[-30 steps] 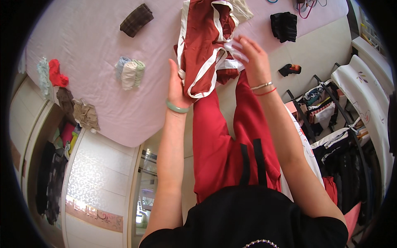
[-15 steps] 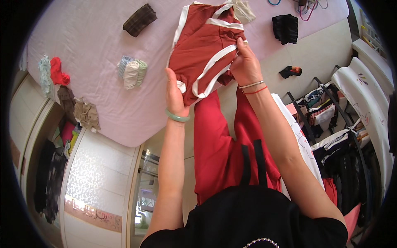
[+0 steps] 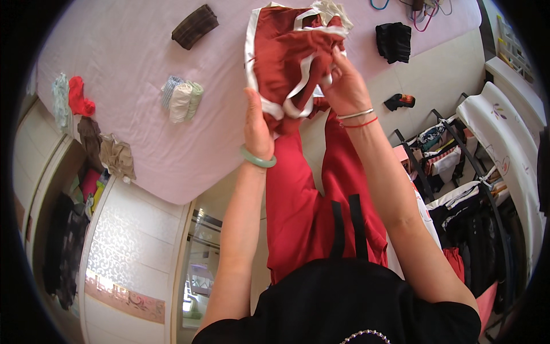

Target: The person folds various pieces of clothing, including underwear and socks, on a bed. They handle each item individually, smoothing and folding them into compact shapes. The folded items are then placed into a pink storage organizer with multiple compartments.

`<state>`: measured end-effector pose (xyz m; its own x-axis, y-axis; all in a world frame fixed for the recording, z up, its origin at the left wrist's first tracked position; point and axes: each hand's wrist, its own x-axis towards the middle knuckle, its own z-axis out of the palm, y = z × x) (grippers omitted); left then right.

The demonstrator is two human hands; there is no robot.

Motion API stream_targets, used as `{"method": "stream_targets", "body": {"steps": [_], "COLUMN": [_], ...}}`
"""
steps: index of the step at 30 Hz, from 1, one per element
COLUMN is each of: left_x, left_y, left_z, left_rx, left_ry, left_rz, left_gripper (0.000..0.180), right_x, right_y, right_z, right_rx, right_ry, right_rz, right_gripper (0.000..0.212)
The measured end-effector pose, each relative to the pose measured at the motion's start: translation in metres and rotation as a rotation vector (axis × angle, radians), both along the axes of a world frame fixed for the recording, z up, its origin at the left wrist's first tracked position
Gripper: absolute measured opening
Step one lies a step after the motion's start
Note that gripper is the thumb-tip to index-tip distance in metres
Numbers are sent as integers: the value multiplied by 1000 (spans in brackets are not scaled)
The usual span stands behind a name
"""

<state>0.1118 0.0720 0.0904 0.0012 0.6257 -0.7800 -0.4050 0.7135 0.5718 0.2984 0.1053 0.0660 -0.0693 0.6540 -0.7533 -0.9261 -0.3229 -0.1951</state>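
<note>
Between my hands hangs a rust-red garment with white trim [image 3: 281, 63], bunched and creased above the near edge of the bed. My left hand [image 3: 259, 131], with a green bangle at its wrist, is closed on the garment's lower left edge; its thumb points up and the other fingers go out of sight behind the cloth. Pinching the right side is my right hand [image 3: 346, 89], which has a silver bangle and a red cord at the wrist. Cream cloth [image 3: 335, 12] lies on the bed just beyond the garment.
The pink-sheeted bed [image 3: 143, 46] bears a rolled dark plaid cloth [image 3: 195, 27], several small rolled cloths [image 3: 182, 101] and a black folded garment [image 3: 393, 42]. Loose clothes [image 3: 117, 157] lie along its left edge. A clothes rack [image 3: 458, 143] stands right, near a black item [image 3: 399, 102] on the floor.
The garment's lower right part has folded inward and its trim is bunched up. My left hand has shifted right, and my right hand slightly right and down.
</note>
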Motion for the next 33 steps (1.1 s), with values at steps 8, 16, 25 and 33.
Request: {"method": "stream_targets", "body": {"steps": [8, 16, 25, 33], "left_x": [1, 7, -14, 4], "left_y": [-42, -21, -4, -29], "left_z": [-58, -74, 16, 82], "left_rx": [-444, -198, 412, 601], "left_ry": [374, 80, 642, 578], "left_rz": [159, 314, 99, -56], "left_gripper": [59, 27, 34, 35], "right_x": [-14, -14, -41, -74], "right_y": [88, -26, -51, -19], "right_z": [1, -57, -16, 34], "right_rx": [356, 234, 142, -169], "right_ry": [-7, -1300, -1235, 32], "right_rz": [-29, 793, 1497, 611], "right_gripper": [25, 71, 52, 43]}}
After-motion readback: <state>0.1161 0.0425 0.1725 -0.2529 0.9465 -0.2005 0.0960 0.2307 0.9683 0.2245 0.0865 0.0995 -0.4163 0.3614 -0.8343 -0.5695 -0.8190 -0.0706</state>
